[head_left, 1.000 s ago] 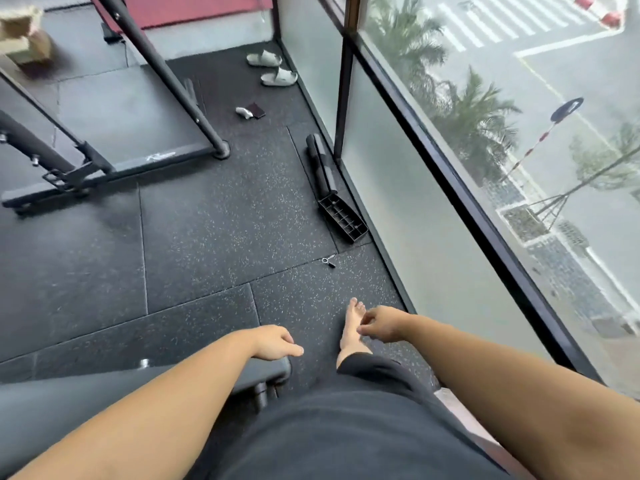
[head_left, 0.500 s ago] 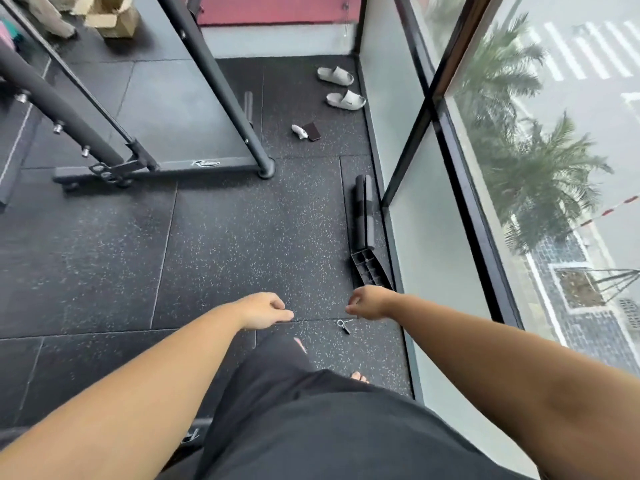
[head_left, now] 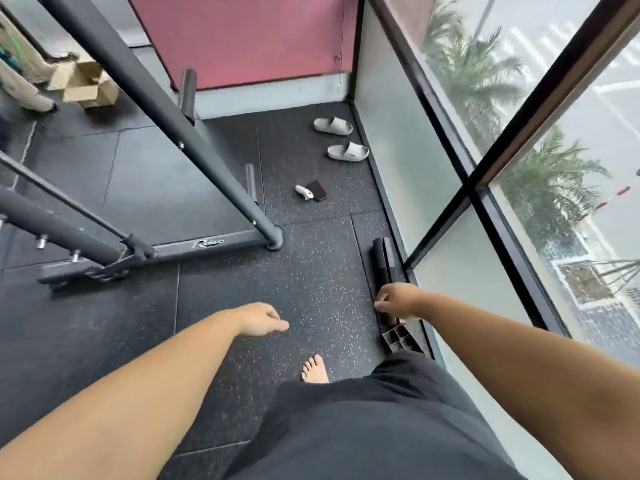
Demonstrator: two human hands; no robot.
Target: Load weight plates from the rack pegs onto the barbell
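Left hand (head_left: 263, 318) hung loosely curled, empty | right hand (head_left: 398, 301) likewise, nothing held | bare rack peg (head_left: 250, 183) lay ahead-left of both hands, long axis running away (no plates or barbell visible) | left hand nearer.

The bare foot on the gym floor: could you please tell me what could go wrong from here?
1. The bare foot has no protection, while the slides lie unworn by the window; a dropped weight could hurt toes.
2. The black plastic pieces along the window base lie close to the foot, likely stubbing hazards.
3. The phone and the rack's low peg may lie in the way ahead.
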